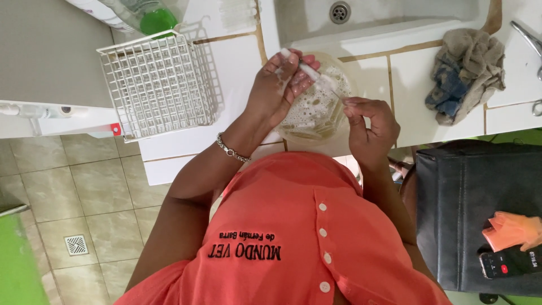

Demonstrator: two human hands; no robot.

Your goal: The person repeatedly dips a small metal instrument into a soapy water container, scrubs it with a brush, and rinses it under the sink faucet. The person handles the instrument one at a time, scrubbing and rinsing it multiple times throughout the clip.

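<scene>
coral shirt (293, 226) fills the near view, both arms reaching out over the white tiled surface (186, 152). left hand (279, 85) is clenched around a small clear tube (305, 69), tilted above a round bowl of soapy water (319, 107); right hand (370, 124) pinches a thin brush handle (337, 95) whose tip runs into the tube. wet and sudsy, the tube looks light, stiff, slippery and likely breakable, best held round its middle. white wire rack (158, 85) stands left, a crumpled rag (466, 70) right, the sink (384, 22) beyond

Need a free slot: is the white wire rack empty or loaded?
Empty. Through the white wire rack only bare grid and the white counter show.
</scene>
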